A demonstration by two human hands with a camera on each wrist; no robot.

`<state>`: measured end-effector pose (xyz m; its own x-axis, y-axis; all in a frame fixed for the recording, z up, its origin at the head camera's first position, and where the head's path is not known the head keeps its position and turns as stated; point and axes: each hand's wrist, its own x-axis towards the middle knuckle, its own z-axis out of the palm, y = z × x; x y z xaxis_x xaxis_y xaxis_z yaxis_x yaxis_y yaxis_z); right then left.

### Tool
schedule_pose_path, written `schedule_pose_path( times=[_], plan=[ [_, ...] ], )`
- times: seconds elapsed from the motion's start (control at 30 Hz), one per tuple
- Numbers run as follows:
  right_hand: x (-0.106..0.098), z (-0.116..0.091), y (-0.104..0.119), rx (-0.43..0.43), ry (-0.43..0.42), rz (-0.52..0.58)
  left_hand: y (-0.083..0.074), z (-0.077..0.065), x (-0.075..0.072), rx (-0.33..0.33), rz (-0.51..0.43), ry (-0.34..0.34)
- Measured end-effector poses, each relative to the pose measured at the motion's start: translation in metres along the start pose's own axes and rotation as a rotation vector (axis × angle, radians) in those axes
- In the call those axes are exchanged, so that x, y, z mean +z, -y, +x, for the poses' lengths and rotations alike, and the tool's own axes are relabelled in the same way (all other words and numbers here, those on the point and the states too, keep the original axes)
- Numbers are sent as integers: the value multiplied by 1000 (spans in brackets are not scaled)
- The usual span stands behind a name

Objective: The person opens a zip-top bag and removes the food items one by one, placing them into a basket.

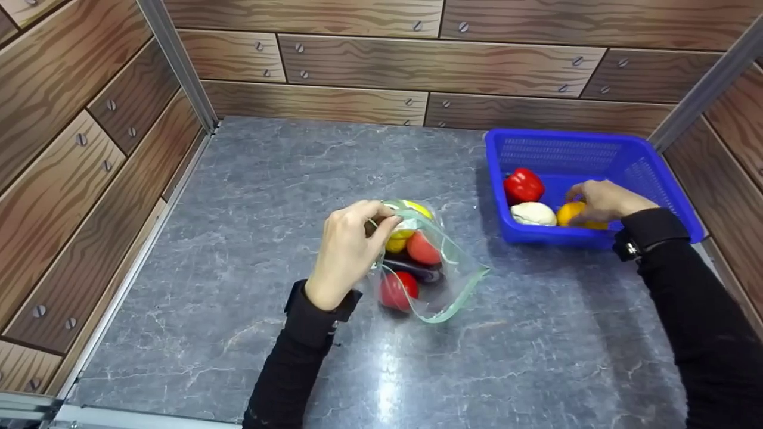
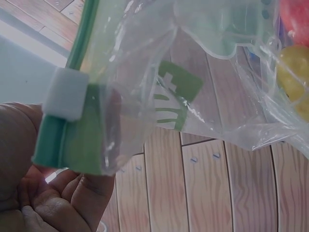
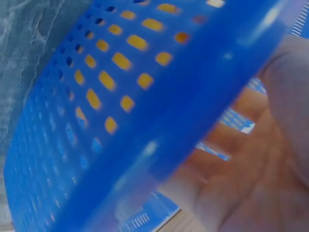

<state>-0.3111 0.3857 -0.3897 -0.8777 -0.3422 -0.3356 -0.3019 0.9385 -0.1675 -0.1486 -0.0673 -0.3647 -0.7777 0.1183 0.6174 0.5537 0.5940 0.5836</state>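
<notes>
A clear zip bag (image 1: 456,286) with a green-edged mouth lies on the table, its opening facing the near right. My left hand (image 1: 351,244) pinches the bag's upper edge between thumb and fingers, close to the white slider (image 2: 66,93). Inside are a dark eggplant (image 1: 411,268), a round red piece (image 1: 398,291), a pinkish-red piece (image 1: 424,247) and yellow pieces (image 1: 396,243). My right hand (image 1: 605,199) reaches into a blue basket (image 1: 572,238), its thumb and spread fingers over an orange-yellow fruit (image 1: 569,213). The basket's rim hides the fingertips in the right wrist view.
Beside that fruit in the basket are a red bell pepper (image 1: 524,186) and a whitish, rounded piece (image 1: 533,214). The basket stands at the table's right back corner. Wood-patterned walls (image 1: 357,59) and metal posts (image 1: 179,65) enclose the grey marbled table (image 1: 250,238).
</notes>
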Motion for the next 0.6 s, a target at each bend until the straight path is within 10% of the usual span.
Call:
schedule_pose_path(
  times=[0.3,0.6],
  plan=[
    [-7,-24,60,-134,-366,-16,0,0,1,6,-28,-14],
    [19,-61,168,-700,-868,190,1,0,0,-2,-32,-8]
  ],
)
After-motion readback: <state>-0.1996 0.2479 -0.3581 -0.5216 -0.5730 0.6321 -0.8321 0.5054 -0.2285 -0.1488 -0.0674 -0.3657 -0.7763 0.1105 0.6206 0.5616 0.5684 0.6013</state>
